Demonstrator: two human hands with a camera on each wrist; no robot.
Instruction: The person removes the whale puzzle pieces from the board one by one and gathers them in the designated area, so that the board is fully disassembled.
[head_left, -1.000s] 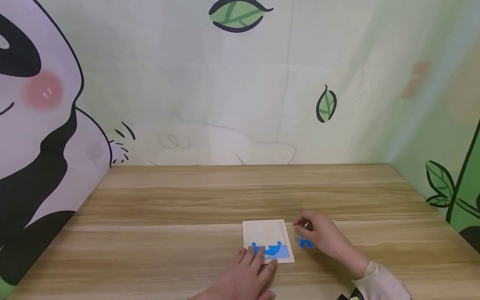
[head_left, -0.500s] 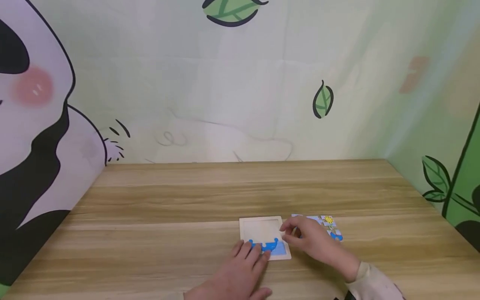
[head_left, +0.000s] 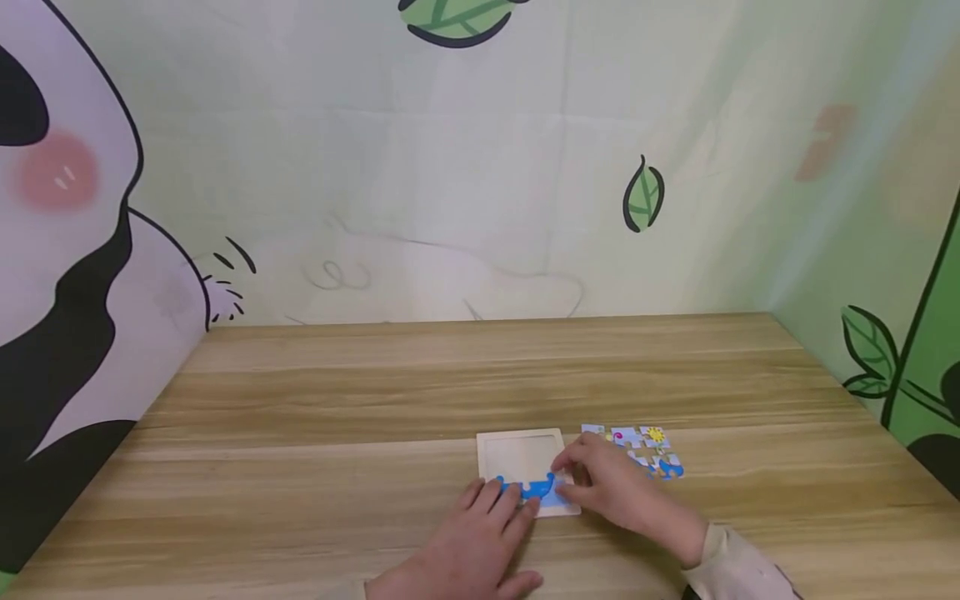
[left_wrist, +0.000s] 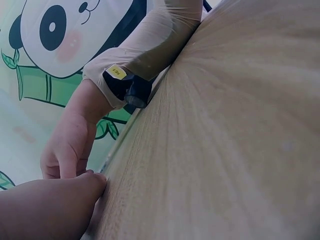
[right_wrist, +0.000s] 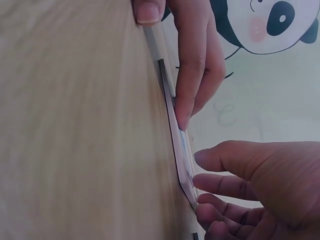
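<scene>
A square wooden puzzle tray [head_left: 519,436] lies on the table, with blue pieces [head_left: 536,489] along its near side. My left hand [head_left: 476,537] rests on its near left part, fingers extended over the pieces. At the tray's right side, my right hand [head_left: 618,492] holds thumb and index finger in a pinch. A puzzle piece appears to be between them, mostly hidden by the fingertips. In the right wrist view, the right thumb and fingers [right_wrist: 220,185] are at the tray's edge, close to the left hand [right_wrist: 192,55].
Several loose jigsaw pieces [head_left: 655,436] lie right of the tray, one with a yellow sun; the right hand covers part of them. The wooden table [head_left: 337,467] meets a painted wall [head_left: 450,183] at the back, with a panda on the left.
My right hand has moved left from the loose pieces to the tray's right side, uncovering more of those pieces. The left hand stays on the tray; the head view has shifted slightly.
</scene>
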